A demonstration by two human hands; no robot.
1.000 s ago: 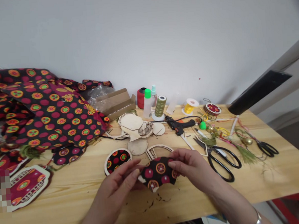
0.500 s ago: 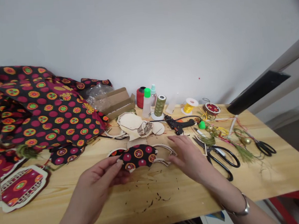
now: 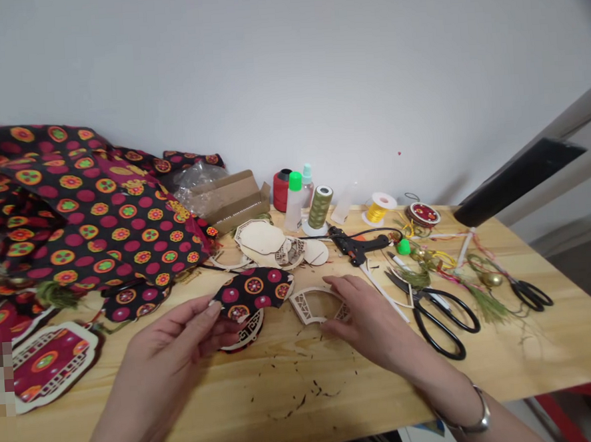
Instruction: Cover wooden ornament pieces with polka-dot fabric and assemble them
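My left hand (image 3: 182, 334) pinches a small fan-shaped piece of black fabric with pink and orange dots (image 3: 253, 289), held just above a round fabric-covered wooden disc (image 3: 245, 334) on the wooden table (image 3: 306, 400). My right hand (image 3: 366, 317) rests on the table with its fingers on an arched, lattice-cut wooden frame (image 3: 315, 305), to the right of the fabric piece.
A heap of the same dotted fabric (image 3: 85, 220) covers the left. Behind lie plain wooden cut-outs (image 3: 266, 239), thread spools (image 3: 319, 207), a green-capped bottle (image 3: 293, 201), a cardboard box (image 3: 231, 198), a black glue gun (image 3: 360, 245). Black scissors (image 3: 436, 312) and cords lie right.
Both hands held the fabric piece a second ago. My right hand let go and moved onto the arched wooden frame; my left hand carried the fabric to the left, over the round disc.
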